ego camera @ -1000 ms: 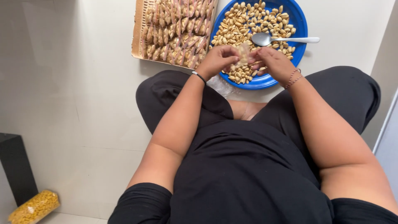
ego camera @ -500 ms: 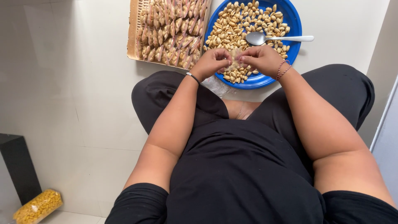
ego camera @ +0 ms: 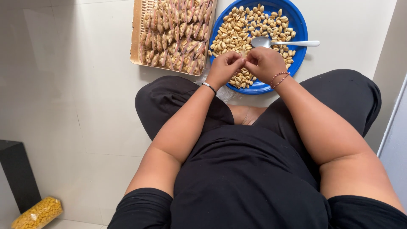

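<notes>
We look down at a person sitting cross-legged in black clothing on a pale, glossy tiled floor point(ego camera: 63, 106). Our left hand point(ego camera: 224, 68) and right hand point(ego camera: 265, 63) meet fingertip to fingertip above the near edge of a round, bright blue plastic plate point(ego camera: 300, 25). Both hands are curled, thumbs and forefingers pinched together on something small between them; it is too small and too hidden for us to tell what it is or which way it points.

The plate is heaped with smooth, tan, oval peanuts point(ego camera: 237, 29), loosely piled. On top of them lies a shiny metal spoon point(ego camera: 282, 43), its bowl toward the left and its long handle pointing right, just beyond the right hand.

Touching the plate's left side sits a rectangular, light-brown woven tray point(ego camera: 136, 38), packed with small, narrow, clear packets of nuts point(ego camera: 174, 34) lying in rough rows, their long sides running toward and away from us.

At the bottom left, well apart, a clear bag of yellow grains point(ego camera: 37, 213) lies beside a black block point(ego camera: 17, 174).
</notes>
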